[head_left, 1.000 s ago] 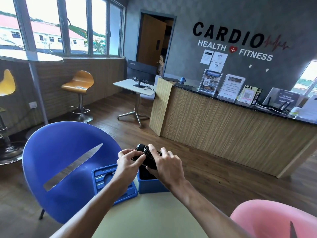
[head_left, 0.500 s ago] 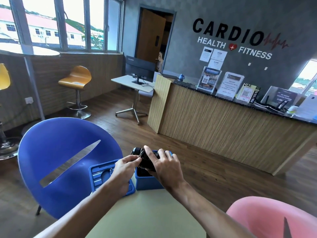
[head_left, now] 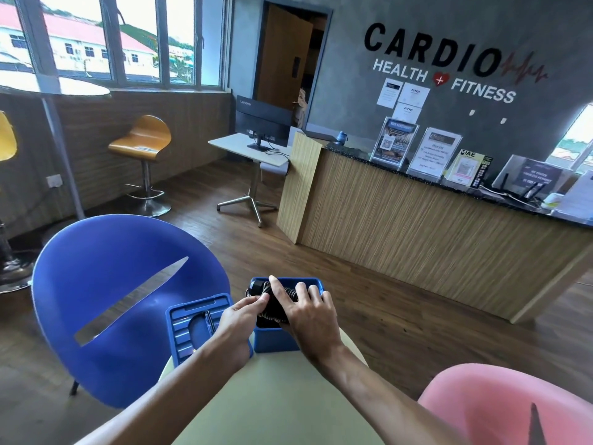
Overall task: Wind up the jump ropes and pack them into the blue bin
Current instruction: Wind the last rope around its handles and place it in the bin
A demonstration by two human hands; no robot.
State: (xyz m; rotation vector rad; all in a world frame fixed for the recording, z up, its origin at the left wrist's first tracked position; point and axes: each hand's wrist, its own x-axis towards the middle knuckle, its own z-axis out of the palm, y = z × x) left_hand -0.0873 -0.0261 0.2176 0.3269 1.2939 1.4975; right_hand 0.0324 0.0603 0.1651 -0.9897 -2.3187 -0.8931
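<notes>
A wound black jump rope [head_left: 271, 301] sits at the mouth of the blue bin [head_left: 276, 340], which stands at the far edge of a pale round table [head_left: 288, 406]. My right hand [head_left: 306, 313] lies over the rope from above, fingers spread across the coils and grasping them. My left hand [head_left: 239, 319] pinches the rope's left side with its fingertips. The rope's handle end pokes out at the bin's far left corner. The inside of the bin is mostly hidden by my hands.
The bin's blue lid [head_left: 192, 326] lies upside down just left of the bin. A blue chair [head_left: 112, 300] stands left of the table, a pink chair [head_left: 500, 406] at the right. A wooden reception counter [head_left: 417, 239] and wood floor lie beyond.
Both hands have lowered the wound rope from above the bin down into its opening. The view has tilted a little downward.
</notes>
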